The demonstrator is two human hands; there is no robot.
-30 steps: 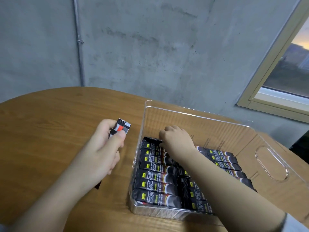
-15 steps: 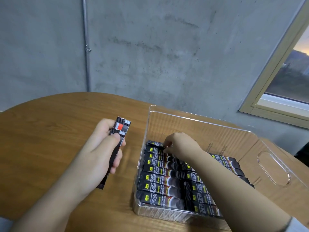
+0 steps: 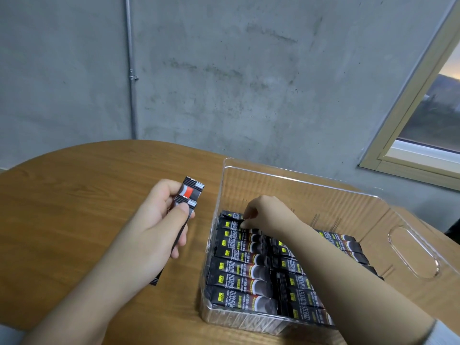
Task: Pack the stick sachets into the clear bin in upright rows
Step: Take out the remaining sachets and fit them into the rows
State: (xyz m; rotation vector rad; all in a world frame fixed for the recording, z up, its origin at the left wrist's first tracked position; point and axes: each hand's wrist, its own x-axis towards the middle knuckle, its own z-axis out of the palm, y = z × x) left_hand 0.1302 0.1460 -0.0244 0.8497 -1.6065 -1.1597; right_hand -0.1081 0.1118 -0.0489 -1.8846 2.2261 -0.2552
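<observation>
Clear bin (image 3: 413, 252) on the wooden table (image 3: 62, 207), holding black stick sachets (image 3: 242, 280) laid flat, overlapping, in at least two columns; about eight visible in the left column, the others partly hidden by the forearm. Left hand (image 3: 154, 227), outside the bin, fingers curled round a few held sachets (image 3: 190, 195); exact count unclear. Right hand (image 3: 266, 215), inside the bin, fingertips pinching the farthest sachet (image 3: 230, 216) in the left column.

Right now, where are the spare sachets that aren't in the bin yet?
In the head view they are left of the clear bin, above the wooden table: the left hand grips the spare sachets.
</observation>
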